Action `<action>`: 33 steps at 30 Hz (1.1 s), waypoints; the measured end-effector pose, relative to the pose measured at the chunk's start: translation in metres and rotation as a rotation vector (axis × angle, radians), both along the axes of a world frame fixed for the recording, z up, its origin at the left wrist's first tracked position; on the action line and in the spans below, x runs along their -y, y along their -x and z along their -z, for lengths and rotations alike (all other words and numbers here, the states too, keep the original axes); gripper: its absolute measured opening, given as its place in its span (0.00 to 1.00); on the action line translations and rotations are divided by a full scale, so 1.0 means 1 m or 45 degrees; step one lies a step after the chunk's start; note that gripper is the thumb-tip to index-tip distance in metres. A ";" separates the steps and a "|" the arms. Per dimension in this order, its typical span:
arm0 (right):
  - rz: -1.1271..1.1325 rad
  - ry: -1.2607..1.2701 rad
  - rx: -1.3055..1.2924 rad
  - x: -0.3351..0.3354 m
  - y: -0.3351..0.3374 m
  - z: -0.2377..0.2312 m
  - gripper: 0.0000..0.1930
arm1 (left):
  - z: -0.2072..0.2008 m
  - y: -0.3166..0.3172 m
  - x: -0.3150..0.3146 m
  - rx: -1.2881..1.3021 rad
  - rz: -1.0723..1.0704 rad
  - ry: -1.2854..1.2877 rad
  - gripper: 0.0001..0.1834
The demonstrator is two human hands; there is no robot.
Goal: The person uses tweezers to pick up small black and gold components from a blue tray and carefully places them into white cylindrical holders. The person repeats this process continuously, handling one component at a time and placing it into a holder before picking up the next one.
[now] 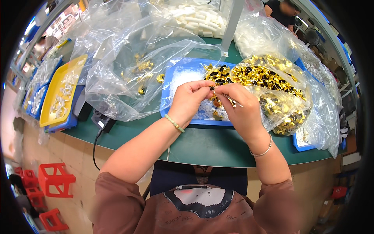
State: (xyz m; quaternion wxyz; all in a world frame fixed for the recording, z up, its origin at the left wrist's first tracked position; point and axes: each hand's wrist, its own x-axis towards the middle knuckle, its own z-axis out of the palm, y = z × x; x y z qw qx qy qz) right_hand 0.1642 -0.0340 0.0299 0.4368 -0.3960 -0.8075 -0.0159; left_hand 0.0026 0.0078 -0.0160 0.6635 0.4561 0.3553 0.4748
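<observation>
My left hand (187,100) pinches a small gold-and-black piece (212,88) between thumb and fingertips. From the other side, my right hand (242,107) brings its closed fingertips against it; whatever they grip is too small to name. Both hands are over a blue tray (166,97). Small white plastic pieces (183,78) are heaped in its left part. Shiny gold pieces with dark hollows (219,74) lie in its right part. A clear bag full of similar gold pieces (272,80) rests against the tray's right side.
On the left lie a crumpled clear bag (113,87) with a few gold pieces and a yellow tray (50,105) of white parts. A bag of white tubes (198,19) lies behind, beside a metal post (233,27). Red stools (56,179) stand on the floor.
</observation>
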 end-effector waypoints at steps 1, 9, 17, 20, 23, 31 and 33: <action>-0.005 0.002 -0.031 0.000 -0.001 0.001 0.08 | -0.001 -0.001 0.000 0.013 0.014 0.014 0.14; -0.068 0.006 -0.177 -0.005 -0.003 0.004 0.08 | 0.000 -0.001 -0.001 0.237 0.010 0.086 0.15; -0.036 0.077 -0.128 -0.006 -0.004 0.006 0.08 | 0.000 -0.001 0.001 0.200 0.015 0.057 0.16; -0.128 0.090 -0.302 -0.005 -0.007 0.001 0.08 | -0.007 0.001 0.004 0.204 0.057 0.064 0.16; -0.126 -0.087 -0.607 -0.004 -0.014 -0.007 0.06 | -0.033 0.016 0.011 0.106 0.157 -0.102 0.15; -0.077 -0.139 -0.587 -0.017 -0.020 -0.006 0.04 | -0.053 0.122 0.009 -1.603 -0.552 -1.321 0.13; -0.064 -0.099 -0.562 -0.013 -0.019 -0.007 0.04 | -0.045 0.126 0.011 -1.893 -0.690 -1.486 0.13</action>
